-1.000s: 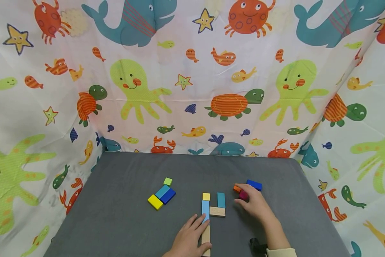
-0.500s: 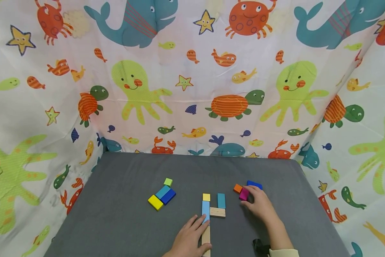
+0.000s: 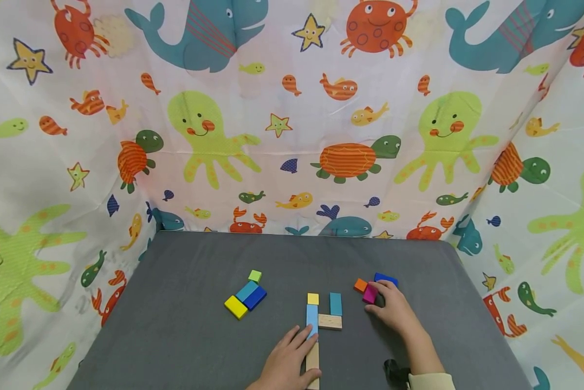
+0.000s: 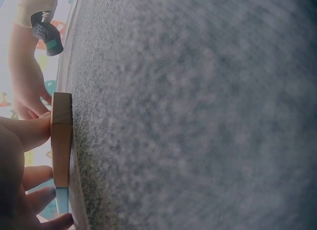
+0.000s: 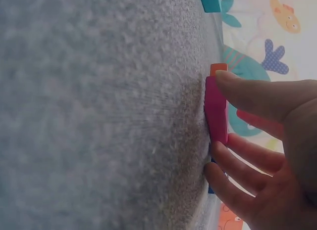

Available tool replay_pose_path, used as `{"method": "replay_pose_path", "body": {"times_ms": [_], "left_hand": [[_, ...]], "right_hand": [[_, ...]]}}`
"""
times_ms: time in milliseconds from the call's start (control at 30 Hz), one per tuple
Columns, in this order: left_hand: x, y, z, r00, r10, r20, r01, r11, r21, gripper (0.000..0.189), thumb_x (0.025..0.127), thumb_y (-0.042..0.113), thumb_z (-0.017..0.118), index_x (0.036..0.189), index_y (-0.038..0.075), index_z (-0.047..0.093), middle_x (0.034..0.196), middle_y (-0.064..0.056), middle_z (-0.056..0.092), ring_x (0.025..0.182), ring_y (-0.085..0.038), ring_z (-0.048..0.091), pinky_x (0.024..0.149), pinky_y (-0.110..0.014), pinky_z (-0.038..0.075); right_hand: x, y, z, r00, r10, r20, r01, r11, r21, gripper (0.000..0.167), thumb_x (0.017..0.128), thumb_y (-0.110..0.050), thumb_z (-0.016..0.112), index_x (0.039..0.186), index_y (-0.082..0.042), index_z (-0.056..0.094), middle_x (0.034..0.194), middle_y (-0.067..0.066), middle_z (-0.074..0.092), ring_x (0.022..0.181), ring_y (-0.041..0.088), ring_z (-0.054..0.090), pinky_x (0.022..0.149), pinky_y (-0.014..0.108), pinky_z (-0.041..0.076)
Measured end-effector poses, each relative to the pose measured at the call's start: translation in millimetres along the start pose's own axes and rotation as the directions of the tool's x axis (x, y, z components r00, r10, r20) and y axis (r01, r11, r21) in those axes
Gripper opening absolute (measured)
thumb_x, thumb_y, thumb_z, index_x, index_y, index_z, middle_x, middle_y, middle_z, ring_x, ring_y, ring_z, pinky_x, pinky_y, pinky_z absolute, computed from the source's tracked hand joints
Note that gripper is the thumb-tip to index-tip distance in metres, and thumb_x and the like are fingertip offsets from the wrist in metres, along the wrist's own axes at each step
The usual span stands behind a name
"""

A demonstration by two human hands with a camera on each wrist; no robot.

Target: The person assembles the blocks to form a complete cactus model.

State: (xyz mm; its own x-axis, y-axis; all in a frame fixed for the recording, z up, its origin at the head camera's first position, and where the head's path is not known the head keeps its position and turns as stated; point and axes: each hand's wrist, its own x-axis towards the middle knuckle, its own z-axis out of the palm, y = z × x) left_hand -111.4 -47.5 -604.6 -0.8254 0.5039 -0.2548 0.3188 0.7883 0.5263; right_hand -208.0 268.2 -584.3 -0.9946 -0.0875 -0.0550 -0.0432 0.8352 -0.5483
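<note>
My right hand (image 3: 394,309) has its thumb and fingertips at opposite ends of a magenta block (image 3: 369,294), pinching it at the table. An orange block (image 3: 361,285) and a blue block (image 3: 387,279) lie right beside it. In the right wrist view the magenta block (image 5: 216,109) shows between thumb and fingers. My left hand (image 3: 288,358) rests with extended fingers on a row of blocks. Its fingertips touch a light blue block (image 3: 312,317), and its thumb lies on a plain wooden block (image 3: 312,358), whose end shows in the left wrist view.
A yellow cube (image 3: 313,298) tops the row. Beside it lie a wooden block (image 3: 330,322) and a teal block (image 3: 336,304). Farther left sits a cluster of green, teal, blue and yellow (image 3: 235,307) blocks. A patterned curtain (image 3: 292,135) surrounds the grey table (image 3: 175,336).
My right hand has shifted slightly right and down, uncovering more of the magenta and orange blocks. My left hand has stayed in place.
</note>
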Motion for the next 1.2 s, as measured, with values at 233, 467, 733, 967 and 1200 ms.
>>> {"method": "replay_pose_path", "body": {"times_ms": [233,467,733,967,1200], "left_hand": [[-0.4,-1.0,1.0,1.0,0.005,0.0,-0.005,1.0,-0.006,0.073,0.091,0.066,0.058,0.155,0.037,0.038,0.165,0.013,0.029,0.15,-0.03,0.032,0.117,-0.052,0.035],[-0.1,-0.3,0.7,1.0,0.003,0.007,-0.003,1.0,-0.002,0.073,0.091,0.066,0.058,0.155,0.037,0.038,0.165,0.013,0.029,0.15,-0.029,0.032,0.117,-0.053,0.035],[-0.4,-1.6,2.0,1.0,0.009,-0.006,-0.009,1.0,-0.011,0.074,0.091,0.066,0.059,0.155,0.036,0.038,0.165,0.013,0.029,0.15,-0.03,0.033,0.117,-0.053,0.035],[-0.2,-3.7,3.1,1.0,0.009,-0.013,-0.01,1.0,-0.021,0.074,0.091,0.067,0.058,0.155,0.036,0.038,0.165,0.013,0.029,0.15,-0.03,0.032,0.118,-0.054,0.034],[0.7,-0.5,1.8,1.0,-0.004,-0.009,0.004,1.0,-0.003,0.074,0.09,0.067,0.059,0.155,0.037,0.038,0.165,0.013,0.029,0.15,-0.029,0.033,0.117,-0.053,0.035]], "right_hand": [[4.9,0.4,1.4,1.0,0.005,0.009,-0.005,1.0,-0.007,0.068,0.086,-0.019,0.081,0.145,-0.004,0.053,0.147,0.026,0.047,0.133,0.051,0.045,0.104,0.068,0.041],[6.0,3.0,0.5,1.0,-0.029,-0.012,0.028,0.999,-0.035,0.064,0.086,-0.016,0.081,0.141,0.003,0.054,0.14,0.028,0.052,0.129,0.049,0.05,0.106,0.065,0.041],[1.6,-4.3,-7.2,0.996,-0.024,-0.087,0.021,0.999,-0.031,0.067,0.085,-0.018,0.081,0.142,0.002,0.054,0.138,0.026,0.052,0.126,0.048,0.051,0.102,0.065,0.045],[4.2,-21.9,-12.1,0.991,-0.093,-0.095,0.093,0.996,-0.005,0.07,0.082,-0.016,0.084,0.142,0.0,0.054,0.134,0.022,0.052,0.117,0.039,0.055,0.097,0.058,0.052],[7.1,-31.2,-10.0,0.99,-0.107,-0.09,0.11,0.993,0.037,0.069,0.081,-0.014,0.085,0.142,-0.001,0.055,0.134,0.02,0.052,0.112,0.037,0.057,0.094,0.053,0.055]]}}
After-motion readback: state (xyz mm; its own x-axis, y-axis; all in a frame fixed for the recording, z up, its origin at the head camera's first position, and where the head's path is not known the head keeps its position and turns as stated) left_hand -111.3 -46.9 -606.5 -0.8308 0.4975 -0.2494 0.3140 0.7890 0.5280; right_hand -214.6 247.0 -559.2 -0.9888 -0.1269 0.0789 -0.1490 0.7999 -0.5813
